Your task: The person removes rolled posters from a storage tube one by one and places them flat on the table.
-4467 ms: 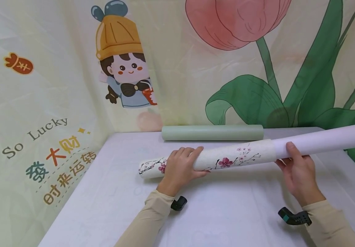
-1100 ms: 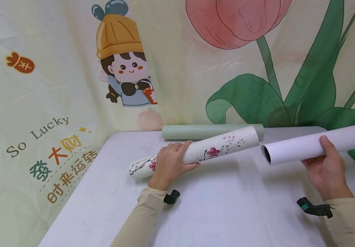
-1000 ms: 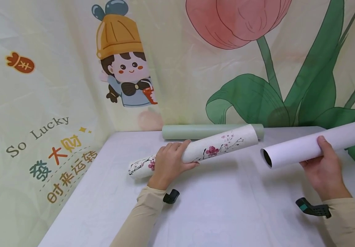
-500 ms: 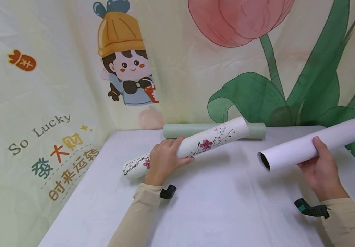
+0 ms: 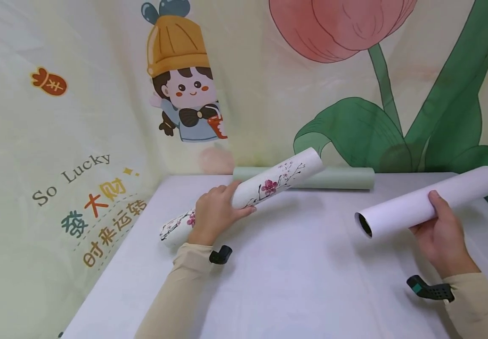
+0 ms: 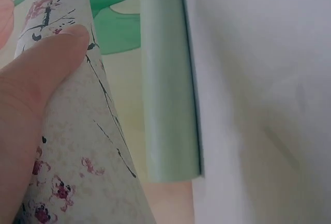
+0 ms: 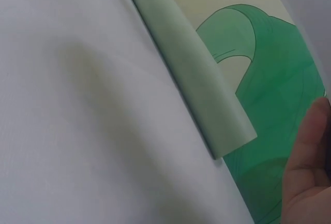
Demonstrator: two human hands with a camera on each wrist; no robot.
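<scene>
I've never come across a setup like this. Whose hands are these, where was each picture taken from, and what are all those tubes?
There's no machine here, just a person's bare left hand and right hand. The wide picture comes from a camera on the head, looking forward and down. The two close-ups come from cameras on the wrists.

The left hand grips a roll with a blossom print. The right hand holds a plain white roll, hollow at its visible end. A pale green roll lies along the back of the white table, before a printed backdrop.
</scene>
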